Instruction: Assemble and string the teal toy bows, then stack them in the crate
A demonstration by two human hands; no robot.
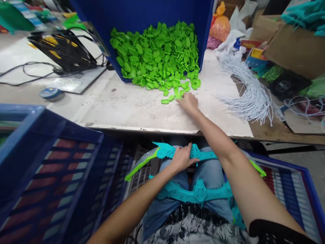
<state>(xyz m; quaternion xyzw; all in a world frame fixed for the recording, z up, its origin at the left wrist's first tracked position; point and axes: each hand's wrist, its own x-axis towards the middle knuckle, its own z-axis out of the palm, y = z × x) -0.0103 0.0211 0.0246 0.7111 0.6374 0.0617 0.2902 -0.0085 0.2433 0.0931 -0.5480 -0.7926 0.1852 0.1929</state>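
Observation:
Over my lap, my left hand grips a turquoise plastic toy bow near its middle. The bow has grey and lime-green limbs, and my right forearm covers part of its right side. A second turquoise bow part lies across my thighs, closer to my body. My right hand reaches onto the table, its fingers pinched on a small lime-green plastic piece at the edge of the spilled ones. Many such green pieces pour from a tipped blue bin onto the tabletop.
A white-topped table spans the view. A bundle of white cords lies right of the bin. On the left stand a black fan, a tape roll and a blue crate. Another blue crate is at lower right.

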